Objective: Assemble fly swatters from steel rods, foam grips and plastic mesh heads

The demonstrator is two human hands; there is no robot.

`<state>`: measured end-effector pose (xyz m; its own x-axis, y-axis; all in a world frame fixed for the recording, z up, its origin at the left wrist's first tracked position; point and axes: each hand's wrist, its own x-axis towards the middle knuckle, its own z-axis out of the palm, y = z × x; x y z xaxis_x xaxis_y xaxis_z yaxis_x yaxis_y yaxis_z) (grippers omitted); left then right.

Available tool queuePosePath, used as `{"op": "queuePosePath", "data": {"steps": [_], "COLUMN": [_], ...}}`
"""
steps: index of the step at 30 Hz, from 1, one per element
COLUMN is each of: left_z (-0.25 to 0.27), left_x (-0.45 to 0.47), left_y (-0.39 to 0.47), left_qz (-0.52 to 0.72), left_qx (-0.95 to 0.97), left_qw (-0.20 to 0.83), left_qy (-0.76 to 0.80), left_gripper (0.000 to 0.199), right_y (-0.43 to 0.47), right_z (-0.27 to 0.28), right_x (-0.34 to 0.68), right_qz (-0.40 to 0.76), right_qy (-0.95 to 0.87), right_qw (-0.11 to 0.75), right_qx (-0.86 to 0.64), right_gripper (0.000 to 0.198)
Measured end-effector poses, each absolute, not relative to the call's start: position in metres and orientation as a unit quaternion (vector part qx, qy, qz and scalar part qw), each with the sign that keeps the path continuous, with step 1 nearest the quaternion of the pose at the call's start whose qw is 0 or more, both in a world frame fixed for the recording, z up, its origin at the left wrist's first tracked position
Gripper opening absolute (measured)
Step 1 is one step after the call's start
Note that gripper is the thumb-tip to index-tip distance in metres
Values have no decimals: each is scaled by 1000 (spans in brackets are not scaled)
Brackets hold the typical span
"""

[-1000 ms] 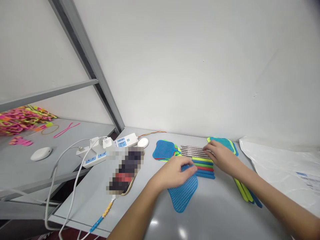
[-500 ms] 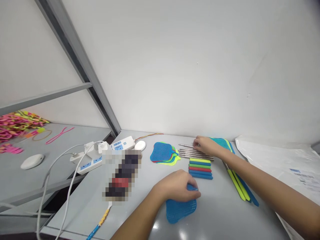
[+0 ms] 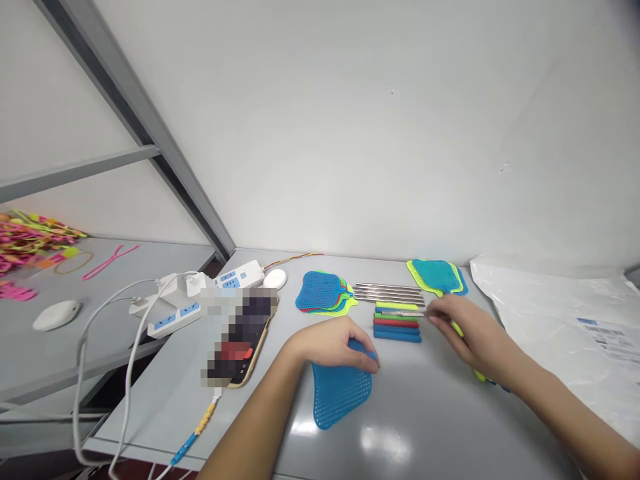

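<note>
My left hand (image 3: 340, 343) is closed on a blue fly swatter head (image 3: 343, 393), its perforated face hanging towards the near side of the table. My right hand (image 3: 457, 327) pinches one end of a metal rod (image 3: 403, 313), which points left above the coloured handles. Below the rod lies a row of plastic handles (image 3: 397, 329) in yellow, blue, green and red. Behind them several more metal rods (image 3: 387, 293) lie side by side. To their left is a fanned stack of swatter heads (image 3: 323, 291), blue on top. Assembled swatters (image 3: 439, 277) lie beyond my right hand, which partly hides their handles.
A phone (image 3: 245, 340), mostly pixelated, lies on the left with a cable plugged in. Behind it are a power strip (image 3: 240, 277) and a round white disc (image 3: 275, 278). White plastic packaging (image 3: 540, 307) covers the right side. Pink and yellow pieces (image 3: 35, 243) are heaped on the far-left surface.
My right hand has lifted a metal rod from the group and brought it nearer, over the handles. My left hand still holds the blue swatter head. The view has shifted slightly.
</note>
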<state>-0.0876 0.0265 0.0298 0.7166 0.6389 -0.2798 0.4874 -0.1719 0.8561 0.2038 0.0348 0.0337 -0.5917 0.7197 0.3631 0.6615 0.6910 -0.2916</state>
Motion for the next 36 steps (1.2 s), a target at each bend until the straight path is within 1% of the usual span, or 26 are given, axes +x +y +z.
{"op": "queuePosePath", "data": {"steps": [6,15,20,28,36], "left_z": [20,16,17,17,23], "left_x": [-87,-88,-86,-83,-82], "left_y": [30,32,30,28,26], "left_qz": [57,61,56,42,38], "left_qx": [752,752,752,769,779], "left_qw": [527,538,546,516,478], "left_qy": [393,377,365,374,405], "left_gripper": [32,33,33,35,39], "right_y": [-4,-7,-5,1,-2], "right_z": [7,11,11,16,17], "right_x": [216,209,211,213,210], "right_qz": [40,20,10,-23,-34], "right_qy": [-915,-932,-937,-944,-939], "right_qw": [208,200,170,130,141], "right_qx": [-344,-302,-304,-301,-311], "right_gripper": [19,20,21,28,22]}}
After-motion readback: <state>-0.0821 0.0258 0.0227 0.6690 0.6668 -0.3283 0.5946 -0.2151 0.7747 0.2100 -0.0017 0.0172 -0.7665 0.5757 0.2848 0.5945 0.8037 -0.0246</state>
